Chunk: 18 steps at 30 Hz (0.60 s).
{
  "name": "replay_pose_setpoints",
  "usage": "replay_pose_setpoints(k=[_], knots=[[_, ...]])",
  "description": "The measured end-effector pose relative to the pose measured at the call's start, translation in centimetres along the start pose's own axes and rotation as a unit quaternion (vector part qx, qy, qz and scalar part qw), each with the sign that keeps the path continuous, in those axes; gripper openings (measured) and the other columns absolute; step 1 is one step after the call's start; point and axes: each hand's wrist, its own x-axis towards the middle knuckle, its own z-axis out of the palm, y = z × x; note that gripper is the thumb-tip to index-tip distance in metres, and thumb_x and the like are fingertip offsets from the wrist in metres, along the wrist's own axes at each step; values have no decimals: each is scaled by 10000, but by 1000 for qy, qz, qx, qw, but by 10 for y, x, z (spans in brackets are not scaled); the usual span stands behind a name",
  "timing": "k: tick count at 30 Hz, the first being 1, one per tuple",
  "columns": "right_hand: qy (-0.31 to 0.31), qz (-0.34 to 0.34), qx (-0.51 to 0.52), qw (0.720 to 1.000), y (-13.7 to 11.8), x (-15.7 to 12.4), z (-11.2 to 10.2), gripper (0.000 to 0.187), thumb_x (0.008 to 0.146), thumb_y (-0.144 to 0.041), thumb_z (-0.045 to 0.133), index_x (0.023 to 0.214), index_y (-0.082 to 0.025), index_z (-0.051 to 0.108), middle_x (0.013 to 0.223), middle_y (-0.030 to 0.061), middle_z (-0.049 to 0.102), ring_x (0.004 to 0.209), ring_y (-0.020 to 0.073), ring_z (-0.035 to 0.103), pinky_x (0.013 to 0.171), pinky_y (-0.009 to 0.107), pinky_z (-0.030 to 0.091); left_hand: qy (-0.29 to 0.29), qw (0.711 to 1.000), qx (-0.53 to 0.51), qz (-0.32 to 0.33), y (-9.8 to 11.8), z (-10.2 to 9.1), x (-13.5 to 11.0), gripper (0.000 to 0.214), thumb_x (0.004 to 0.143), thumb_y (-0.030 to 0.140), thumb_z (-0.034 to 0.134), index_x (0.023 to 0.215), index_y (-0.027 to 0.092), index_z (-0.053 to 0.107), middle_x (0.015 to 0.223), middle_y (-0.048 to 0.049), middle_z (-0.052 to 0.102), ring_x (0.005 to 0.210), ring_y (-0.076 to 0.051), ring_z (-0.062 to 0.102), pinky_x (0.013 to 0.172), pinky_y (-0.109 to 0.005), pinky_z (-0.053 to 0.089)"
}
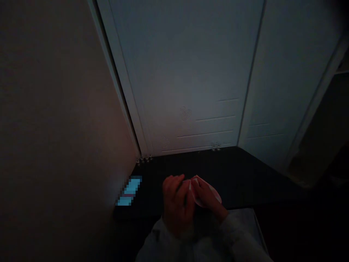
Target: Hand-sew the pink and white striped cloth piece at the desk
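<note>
Head view: clamped pink item (215,192) in right hand (205,195) near front edge of tabletop (253,178). Could not tell grip of left hand (177,200).

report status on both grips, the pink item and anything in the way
Right grip on pink item; left grip close beside, closure too dark to tell. Pink item seen against black tabletop. Lit phone-like screen off left, touching neither grip.

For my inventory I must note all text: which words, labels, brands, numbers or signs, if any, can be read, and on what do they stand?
None can be read.
Lit rectangle: pixelated, unreadable.
Pale panel: raised lines and hatched shapes, no letters visible.
Pink item: dim and partly covered; no writing visible.
</note>
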Motion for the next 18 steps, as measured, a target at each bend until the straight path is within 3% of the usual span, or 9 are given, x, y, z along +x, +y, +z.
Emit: replay_pose_setpoints(k=[4, 7, 9, 12, 18], knots=[[8, 8, -11, 1000, -1, 0, 0, 301, 780, -393, 309, 705, -180, 509, 717, 21, 558, 671, 148, 490, 653, 261, 355, -14, 997, 51, -58, -39, 16, 16, 370, 742, 240, 448, 1110, 207, 446, 1144, -83, 445, 1083, -216, 356, 931, -412, 242], [13, 20, 0, 1000, 2, 0, 1, 272, 767, -375, 331, 724, -176, 511, 715, 20, 559, 666, 146, 493, 630, 255, 363, -56, 983, -26, -173, -72, 25, 9, 424, 718, 277, 475, 1131, 200, 423, 1108, -82, 470, 961, -184, 462, 859, -344, 336], [5, 25, 18, 999, 3, 1, 2, 250, 753, -363, 356, 794, -172, 512, 747, 23, 560, 663, 143, 497, 613, 251, 373, -109, 958, -97, -247, -86, 27, 1, 428, 704, 312, 489, 1110, 185, 443, 978, -71, 548, 827, -162, 526, 777, -308, 391], [-13, 23, 26, 999, 2, 1, 2, 241, 721, -340, 414, 878, -177, 496, 815, 26, 556, 702, 143, 507, 627, 247, 382, -155, 930, -174, -285, -96, 26, -5, 402, 694, 340, 500, 1054, 162, 492, 830, -53, 601, 760, -154, 551, 737, -286, 407], [-46, 26, 12, 999, -3, 0, -1, 184, 705, -305, 447, 826, -177, 502, 799, 26, 553, 719, 152, 514, 645, 254, 390, -140, 925, -194, -295, -100, 25, -3, 355, 649, 271, 564, 978, 142, 535, 859, -72, 607, 781, -158, 557, 739, -283, 417]])
